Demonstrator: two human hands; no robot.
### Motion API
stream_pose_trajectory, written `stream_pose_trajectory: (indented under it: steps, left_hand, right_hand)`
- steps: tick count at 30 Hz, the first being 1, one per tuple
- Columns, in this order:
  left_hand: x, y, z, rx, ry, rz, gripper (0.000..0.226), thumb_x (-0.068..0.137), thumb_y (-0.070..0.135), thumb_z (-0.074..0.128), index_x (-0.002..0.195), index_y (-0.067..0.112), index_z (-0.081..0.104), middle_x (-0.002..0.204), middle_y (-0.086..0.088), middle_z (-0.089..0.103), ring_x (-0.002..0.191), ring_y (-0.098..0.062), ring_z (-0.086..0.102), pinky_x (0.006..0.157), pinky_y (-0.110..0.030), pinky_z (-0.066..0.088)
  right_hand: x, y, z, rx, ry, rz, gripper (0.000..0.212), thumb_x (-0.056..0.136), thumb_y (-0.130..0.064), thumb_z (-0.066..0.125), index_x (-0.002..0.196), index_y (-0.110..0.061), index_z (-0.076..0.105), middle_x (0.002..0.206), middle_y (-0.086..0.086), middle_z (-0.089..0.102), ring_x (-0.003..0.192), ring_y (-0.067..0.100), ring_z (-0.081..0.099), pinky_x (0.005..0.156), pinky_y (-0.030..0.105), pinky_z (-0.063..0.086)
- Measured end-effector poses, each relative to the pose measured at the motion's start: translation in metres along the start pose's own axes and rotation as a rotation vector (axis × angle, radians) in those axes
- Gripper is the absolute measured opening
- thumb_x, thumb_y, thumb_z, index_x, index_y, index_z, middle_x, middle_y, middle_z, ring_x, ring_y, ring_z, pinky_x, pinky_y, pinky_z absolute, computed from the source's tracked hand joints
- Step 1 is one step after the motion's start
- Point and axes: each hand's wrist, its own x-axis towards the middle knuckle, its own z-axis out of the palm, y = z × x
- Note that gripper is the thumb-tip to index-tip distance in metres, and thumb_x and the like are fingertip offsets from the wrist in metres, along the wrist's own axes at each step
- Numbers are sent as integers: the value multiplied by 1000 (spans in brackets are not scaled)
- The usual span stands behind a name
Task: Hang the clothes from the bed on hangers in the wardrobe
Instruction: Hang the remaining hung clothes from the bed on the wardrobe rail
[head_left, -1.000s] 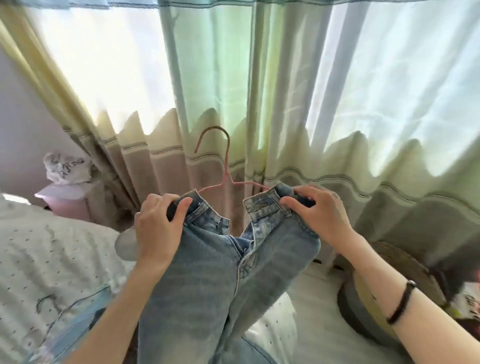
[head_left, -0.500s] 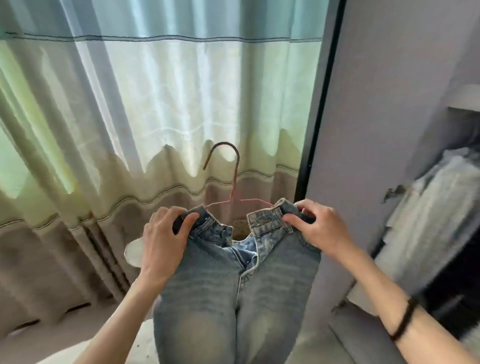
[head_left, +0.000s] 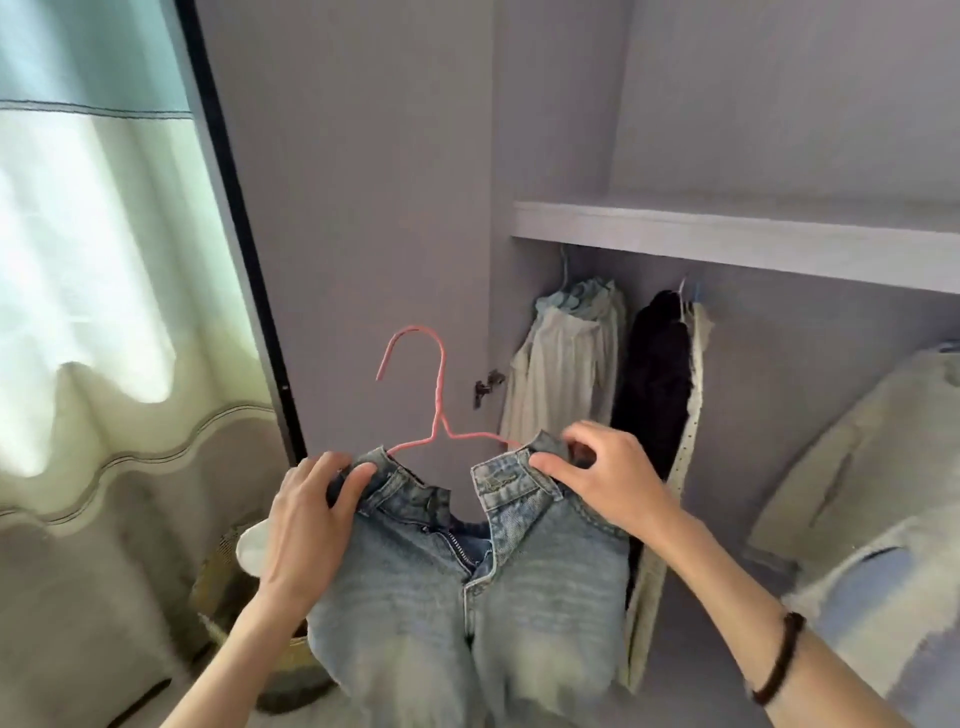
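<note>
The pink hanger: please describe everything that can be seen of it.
The hanger is thin and pink, seemingly coated wire, with an open hook on top, a twisted neck and two arms sloping down. It stands upright in front of the wardrobe door, not yet on any rail. Both arm ends are hidden inside the waistband of the jeans. The left hand grips the left end through the denim, and the right hand pinches the right end.
</note>
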Motion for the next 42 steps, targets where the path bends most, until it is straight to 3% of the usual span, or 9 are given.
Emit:
stream_pose_trajectory:
  steps: [6, 10, 17, 21, 24, 30, 34, 39, 42]
  left_hand:
    - [31, 32, 77, -54, -138, 44, 30, 89, 40, 47, 94, 15, 62, 86, -1, 55, 90, -26, 46, 78, -36, 34]
    - [52, 57, 123, -12, -281, 99, 30, 95, 38, 44, 108, 17, 61, 104, -4, 57, 103, -26, 45, 73, -31, 27]
    - [66, 96, 206, -190, -594, 292, 31, 94, 36, 46, 106, 12, 63, 103, -9, 61, 94, -28, 54, 79, -40, 46]
    - [54, 122, 240, -229, -792, 432, 40, 95, 25, 50, 132, 10, 48, 128, -10, 51, 119, -27, 45, 99, -32, 35]
    - [48, 137, 253, -248, -856, 552, 44, 96, 25, 46, 138, 13, 39, 141, -5, 40, 132, -21, 32, 105, -24, 25]
    - [63, 162, 262, -251, -780, 697, 42, 98, 23, 42, 139, 15, 38, 143, -4, 37, 136, -18, 24, 110, -27, 20]
    - [91, 178, 273, -227, -737, 727, 42, 97, 24, 43, 139, 16, 39, 149, -6, 29, 141, -21, 14, 113, -33, 15]
    - [153, 197, 289, -222, -486, 790, 44, 95, 17, 48, 138, 11, 41, 150, -14, 27, 142, -30, 14, 115, -42, 16]
    - [196, 210, 300, -157, -315, 846, 47, 93, 11, 52, 138, 8, 41, 148, -19, 28, 140, -37, 18, 112, -53, 19]
  right_hand:
    - [-18, 41, -43, -57, 21, 215, 34, 75, -53, 64, 90, -23, 60, 62, -10, 47, 57, 4, 43, 55, 19, 34]
    - [-34, 54, -60, -127, 92, 274, 35, 83, -44, 62, 60, -23, 45, 54, -6, 38, 48, 7, 34, 53, 26, 26]
    - [-71, 67, -83, -332, 292, 520, 43, 84, -46, 60, 57, -22, 37, 53, -4, 36, 50, 10, 35, 53, 30, 25]
    - [-91, 67, -87, -479, 438, 760, 42, 84, -50, 58, 67, -12, 51, 59, 0, 50, 60, 18, 50, 55, 32, 34]
    - [-104, 72, -93, -527, 547, 905, 41, 86, -50, 55, 63, -17, 46, 58, -5, 50, 63, 21, 51, 57, 31, 37]
    - [-120, 90, -104, -606, 700, 1086, 35, 88, -51, 50, 76, -18, 55, 76, 3, 62, 77, 30, 59, 62, 33, 44]
    - [-102, 112, -114, -570, 751, 1122, 33, 89, -48, 51, 80, -16, 56, 81, 7, 63, 81, 32, 59, 61, 32, 39]
    - [-43, 152, -126, -409, 725, 1123, 21, 91, -37, 53, 82, -18, 58, 78, 5, 56, 78, 27, 53, 63, 31, 37]
    - [-3, 185, -126, -321, 711, 1082, 16, 90, -31, 53, 88, -17, 60, 87, 9, 63, 91, 32, 59, 66, 32, 39]
